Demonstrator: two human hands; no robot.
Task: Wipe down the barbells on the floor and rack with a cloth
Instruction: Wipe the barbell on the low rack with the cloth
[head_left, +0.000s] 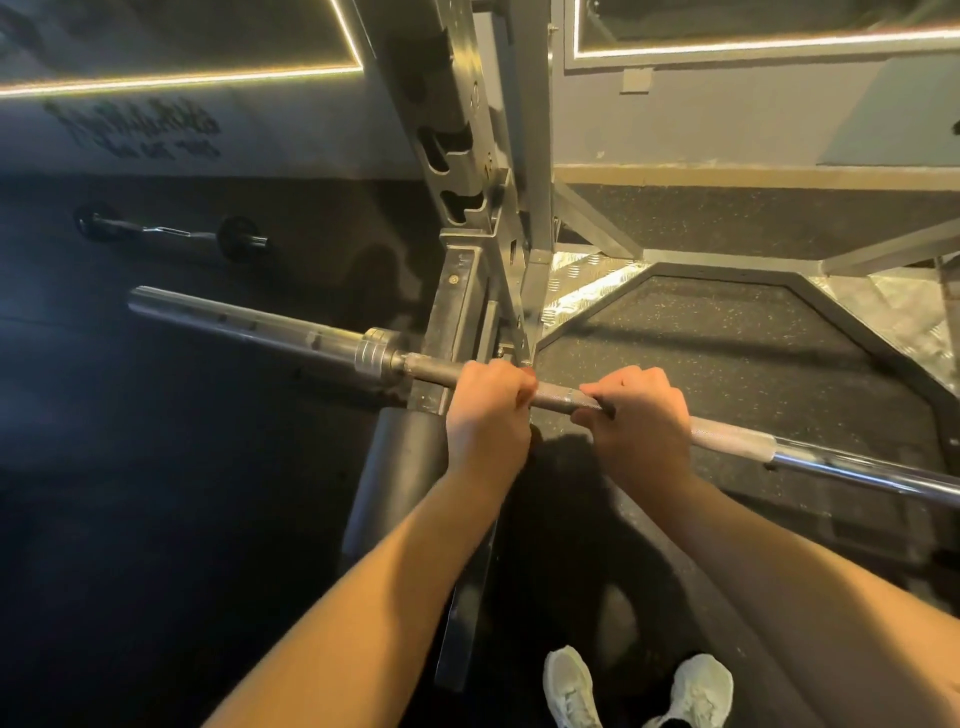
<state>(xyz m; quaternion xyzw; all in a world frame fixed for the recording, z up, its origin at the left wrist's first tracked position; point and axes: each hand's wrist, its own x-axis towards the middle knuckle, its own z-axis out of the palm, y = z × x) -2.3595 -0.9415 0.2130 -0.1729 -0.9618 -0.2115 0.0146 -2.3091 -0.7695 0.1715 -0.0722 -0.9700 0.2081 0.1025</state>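
Black speckled rubber floor (156, 519) runs under everything, with a dark shadow directly beneath the grip.

Grey steel rack upright (467, 156), slotted with keyhole cut-outs, rises beyond the grip. Its black base rail (457, 312) passes under the bar just left of the left hand. Bright diamond-plate panel (587, 291) lies beyond the grip, slightly right.

Long silver steel barbell (558, 397) lies crosswise, low by the rack's foot. The smooth sleeve and ribbed collar are left of the grip. The knurled shaft passes through both hands, then turns smooth and shiny off to the right. Cannot tell whether it rests on the rail or is lifted clear.

Black cylindrical roller pad (395, 467) sits below and left of the left hand, nearer the person.

Short curl bar with small black plates (166, 231) lies on the floor, well apart, far left and beyond the grip, near the wall.

Left hand (488, 400): overhand, fingers curled round the knurled shaft. Right hand (639, 410): the same grip, close beside it, with a short bare stretch of shaft between them. A small dark scrap shows at the right hand's fingers, but cloth or not cannot be told.

Pale grey-white trainers (571, 686) are below the grip, at the lower edge.
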